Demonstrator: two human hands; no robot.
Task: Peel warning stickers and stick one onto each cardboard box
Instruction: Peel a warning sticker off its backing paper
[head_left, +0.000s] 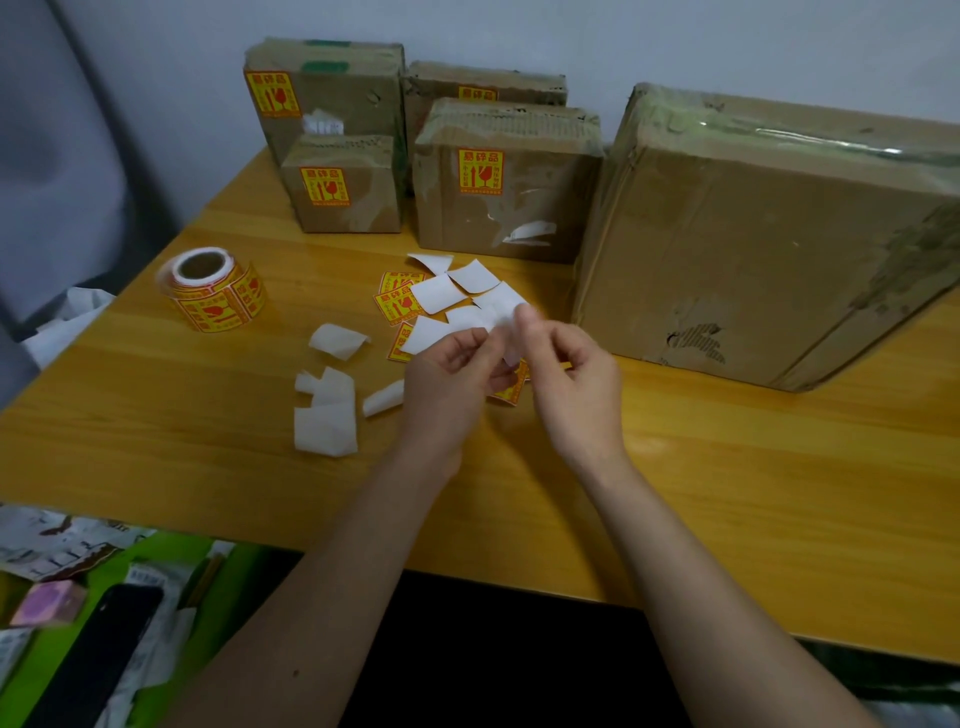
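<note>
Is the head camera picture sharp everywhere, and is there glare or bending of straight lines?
Head view: wide-angle bending curves the table edge; glare streaks the tape on the large box; the sticker roll is fairly sharp; the fingertips of the right hand and left hand look slightly blurred; lighting is soft, shadows faint.

Two bare forearms reach in from the lower edge of the frame, no sleeves showing as far up as the arms are visible; the left hand (451, 374) and right hand (574, 376) wear no gloves, rings, watch or bracelet; a small dark mole marks the left forearm near the bottom edge.
</note>
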